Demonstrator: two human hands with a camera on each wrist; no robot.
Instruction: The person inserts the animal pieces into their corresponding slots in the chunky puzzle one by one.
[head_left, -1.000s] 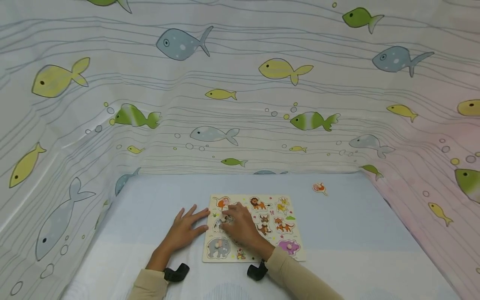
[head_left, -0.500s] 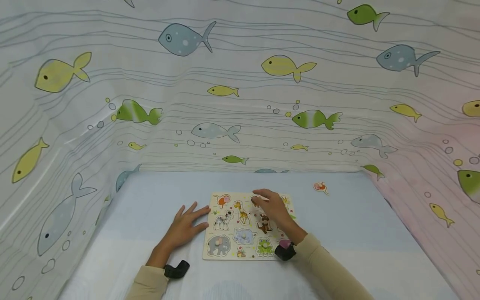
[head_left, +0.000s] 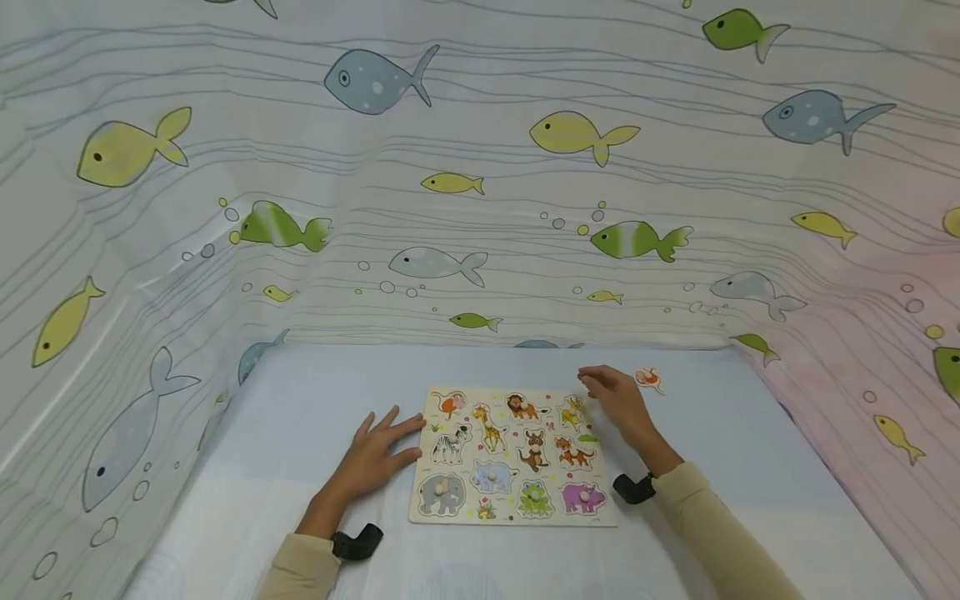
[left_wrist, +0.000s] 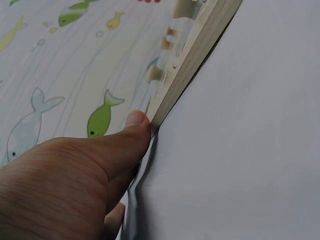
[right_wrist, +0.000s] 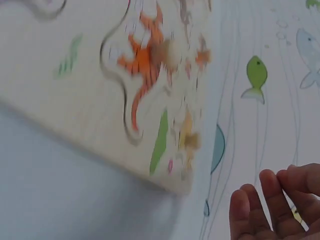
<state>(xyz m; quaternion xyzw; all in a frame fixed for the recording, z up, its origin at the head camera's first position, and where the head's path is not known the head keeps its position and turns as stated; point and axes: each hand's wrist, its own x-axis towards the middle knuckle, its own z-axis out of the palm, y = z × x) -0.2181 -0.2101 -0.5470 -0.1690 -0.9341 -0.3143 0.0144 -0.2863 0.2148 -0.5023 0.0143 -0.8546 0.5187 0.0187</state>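
Note:
A wooden animal knob puzzle board (head_left: 512, 518) lies on the table, with a giraffe, a zebra, a lion, a frog and several other animals on it. My left hand (head_left: 373, 457) rests by its left edge with fingers spread. The left wrist view shows the thumb (left_wrist: 136, 120) touching the board's side (left_wrist: 187, 67). Past the board's upper right corner, my right hand (head_left: 624, 410) hovers with loosely bent fingers and nothing between them. Just beyond it lies a loose orange-red puzzle piece (head_left: 648, 378) with a thin tail. A similar tailed animal picture (head_left: 450, 405) shows at the board's top left.
A pale blue and white cloth (head_left: 330, 375) covers the table. Fish-printed fabric (head_left: 510, 250) rises at the back and both sides. Each wrist carries a black camera mount (head_left: 357, 542).
My right hand has moved from the left part of the board, across the lion, to beyond the upper right corner. My left hand stays at the left edge. The loose piece has not moved.

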